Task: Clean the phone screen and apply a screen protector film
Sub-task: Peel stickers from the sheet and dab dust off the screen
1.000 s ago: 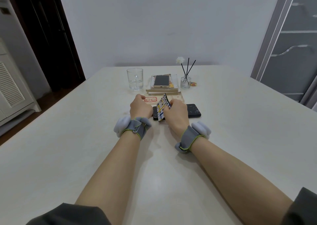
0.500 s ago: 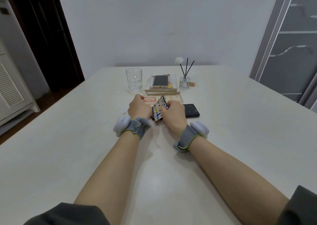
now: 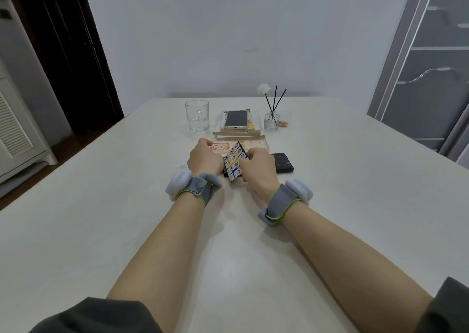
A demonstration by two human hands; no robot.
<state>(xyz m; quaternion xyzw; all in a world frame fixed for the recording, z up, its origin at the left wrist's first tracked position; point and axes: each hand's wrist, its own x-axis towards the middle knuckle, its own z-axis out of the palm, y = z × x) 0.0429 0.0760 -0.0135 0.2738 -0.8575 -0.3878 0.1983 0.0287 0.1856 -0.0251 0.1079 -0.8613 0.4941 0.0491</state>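
A black phone (image 3: 283, 163) lies flat on the white table (image 3: 355, 205), its left part hidden behind my hands. My right hand (image 3: 257, 166) pinches a patterned phone case (image 3: 234, 162) printed with small pictures and holds it tilted on edge over the phone's left end. My left hand (image 3: 204, 158) is curled at that same end, its fingers hidden behind its back, and seems to hold the phone. A beige screen protector pack (image 3: 253, 143) with red rings lies just behind my hands.
Further back stand a clear glass mug (image 3: 197, 116), a gold phone (image 3: 236, 119) on a stack of flat boxes, and a reed diffuser jar (image 3: 271, 121). A dark doorway is at the left and a grey cabinet at the right.
The patterned case has shifted slightly left and lower between my hands. Both hands stay almost where they were.
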